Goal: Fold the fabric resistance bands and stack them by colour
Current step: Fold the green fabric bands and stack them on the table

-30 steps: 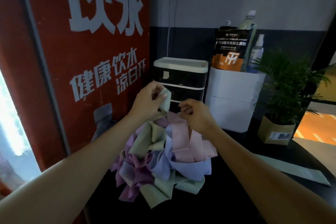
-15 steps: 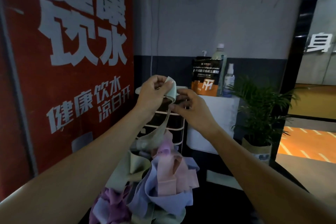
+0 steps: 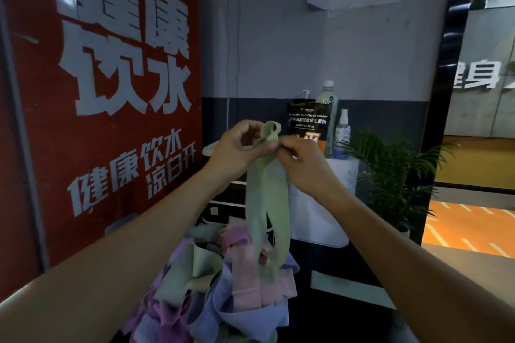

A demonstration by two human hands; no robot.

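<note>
A pale green fabric band (image 3: 266,203) hangs in the air above the pile. My left hand (image 3: 237,150) pinches its top end, which loops above my fingers. My right hand (image 3: 303,164) pinches the same end from the right, fingertips meeting those of the left. Below lies a loose heap of bands (image 3: 223,295) in purple, blue, pink and green on a dark table (image 3: 348,323). The hanging band's lower end reaches down to the heap.
A flat pale green band (image 3: 351,289) lies on the table to the right. Behind stand a white drawer unit (image 3: 223,203), a white box (image 3: 320,217) with a pouch and bottles on top, and a potted plant (image 3: 390,178). A red poster (image 3: 111,108) fills the left.
Both hands have lifted the green band higher, pulling it free of the heap so it hangs full length. My view has tilted upward.
</note>
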